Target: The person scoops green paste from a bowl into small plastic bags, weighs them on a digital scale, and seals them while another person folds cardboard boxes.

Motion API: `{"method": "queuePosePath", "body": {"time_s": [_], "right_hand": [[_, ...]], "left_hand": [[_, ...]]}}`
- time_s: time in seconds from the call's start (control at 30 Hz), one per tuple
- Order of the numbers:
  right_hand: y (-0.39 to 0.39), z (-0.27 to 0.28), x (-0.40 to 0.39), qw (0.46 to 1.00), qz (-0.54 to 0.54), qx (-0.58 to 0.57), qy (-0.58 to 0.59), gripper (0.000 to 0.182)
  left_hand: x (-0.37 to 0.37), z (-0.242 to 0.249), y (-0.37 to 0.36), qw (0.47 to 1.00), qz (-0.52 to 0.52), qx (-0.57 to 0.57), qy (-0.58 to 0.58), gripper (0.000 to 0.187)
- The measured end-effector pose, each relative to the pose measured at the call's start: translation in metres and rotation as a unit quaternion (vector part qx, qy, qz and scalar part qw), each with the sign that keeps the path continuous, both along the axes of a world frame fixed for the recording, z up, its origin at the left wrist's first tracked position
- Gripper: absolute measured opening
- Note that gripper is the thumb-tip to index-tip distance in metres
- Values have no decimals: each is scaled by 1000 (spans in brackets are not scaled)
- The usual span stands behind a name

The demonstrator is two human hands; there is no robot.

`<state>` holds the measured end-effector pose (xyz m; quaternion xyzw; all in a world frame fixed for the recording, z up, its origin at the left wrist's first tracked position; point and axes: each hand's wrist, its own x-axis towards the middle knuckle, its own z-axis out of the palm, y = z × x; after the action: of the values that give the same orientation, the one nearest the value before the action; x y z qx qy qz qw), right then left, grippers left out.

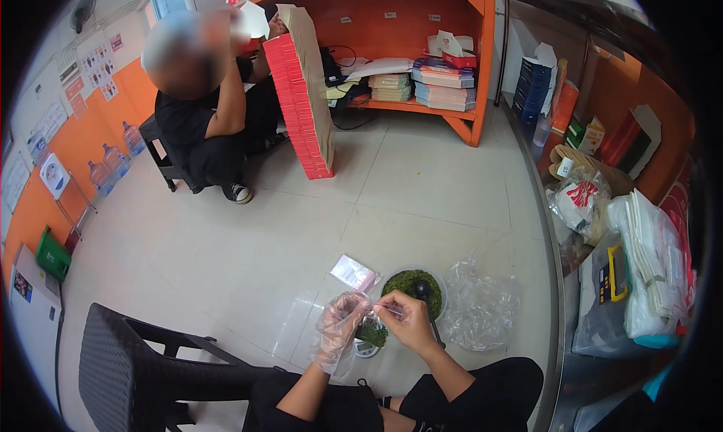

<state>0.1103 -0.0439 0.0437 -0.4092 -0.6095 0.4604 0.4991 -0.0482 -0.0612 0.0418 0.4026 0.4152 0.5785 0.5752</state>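
Note:
My left hand (343, 323), in a clear plastic glove, pinches one side of the top edge of a small clear plastic bag (370, 333). My right hand (410, 323), bare, has its fingers closed on the other side of that edge. Chopped green leaf shows in the bag, below my fingers. A round, pale object (365, 349) lies under it, mostly hidden. Just beyond my right hand stands a round tub (443, 300) of the same green stuff, with a black spoon (422, 290) resting in it. A stack of small clear bags (352, 272) lies on the floor beyond my left hand.
A crumpled clear plastic bag (482, 304) lies right of the tub. A black stool (124, 364) stands at my left, a metal shelf (553, 281) at my right. Ahead, another person (203, 123) sits beside a tall stack of red boxes (301, 101).

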Motion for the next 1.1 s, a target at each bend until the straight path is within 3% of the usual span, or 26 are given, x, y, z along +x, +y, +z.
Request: {"method": "queuePosePath", "body": {"time_s": [0.23,0.33,0.47,0.53,0.57,0.63,0.7,0.77,0.8,0.93,1.0,1.1], "right_hand": [[0,-1,-2,1000,13,12,7,11],[-2,11,3,999,21,23,-23,10],[0,12,8,994,32,69,-75,10],[2,7,10,991,53,94,-78,10],[3,8,13,988,67,93,-106,10],[3,12,12,982,91,103,-129,10],[0,16,9,981,64,91,-160,8],[-2,15,3,981,53,101,-157,8],[-4,15,1,984,32,96,-146,7],[-4,10,-2,987,23,107,-119,7],[-5,17,1,982,20,131,-133,7],[-3,22,3,972,19,171,-160,7]], "left_hand": [[-6,-7,0,998,-11,11,68,12],[-6,-9,0,999,-33,20,8,11],[-9,-9,1,998,-17,37,49,9],[-15,-8,2,982,-43,74,168,10],[-18,-5,3,981,-29,80,174,10],[-17,9,1,924,-32,175,339,13],[-14,18,-1,910,-18,173,376,11],[-9,13,-4,924,17,170,343,8],[-10,9,-3,877,26,210,431,6],[-9,2,-3,882,16,280,377,5],[-8,5,-2,956,55,165,237,7],[-8,18,-6,969,-2,121,217,8]]}}
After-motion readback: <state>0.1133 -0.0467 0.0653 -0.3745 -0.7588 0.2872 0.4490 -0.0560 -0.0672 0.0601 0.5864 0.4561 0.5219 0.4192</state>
